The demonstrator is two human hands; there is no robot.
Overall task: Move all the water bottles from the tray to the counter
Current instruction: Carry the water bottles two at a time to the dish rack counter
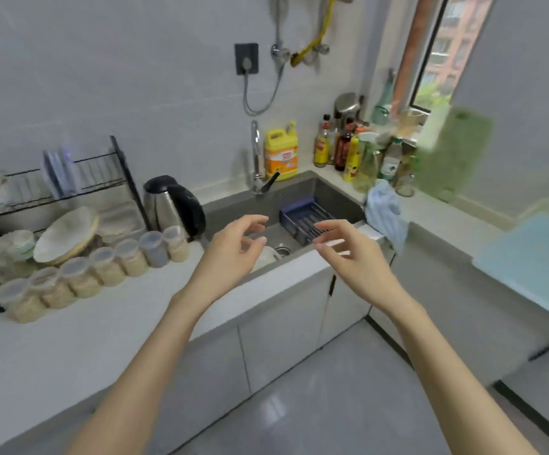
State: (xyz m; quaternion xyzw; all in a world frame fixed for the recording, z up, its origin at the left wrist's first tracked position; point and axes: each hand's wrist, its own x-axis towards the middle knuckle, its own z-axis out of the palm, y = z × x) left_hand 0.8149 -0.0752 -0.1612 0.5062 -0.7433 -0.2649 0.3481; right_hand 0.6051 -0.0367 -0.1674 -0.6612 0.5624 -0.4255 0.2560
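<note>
Both grips hang open and empty: left hand (233,247), right hand (353,254) over the sink (233,208). No tray or water bottles show; reach blind and you'll topple worktop (53,349) jars (109,267).

A black kettle (174,205) stands beside the grey sink (233,208), holding a blue basket (302,218).

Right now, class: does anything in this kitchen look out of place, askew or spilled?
A light blue cloth hangs crumpled over the sink's right corner, slumping off the counter edge. Nothing looks spilled. Both hands, left hand and right hand, hover empty above the sink, and no tray of water bottles shows.
</note>
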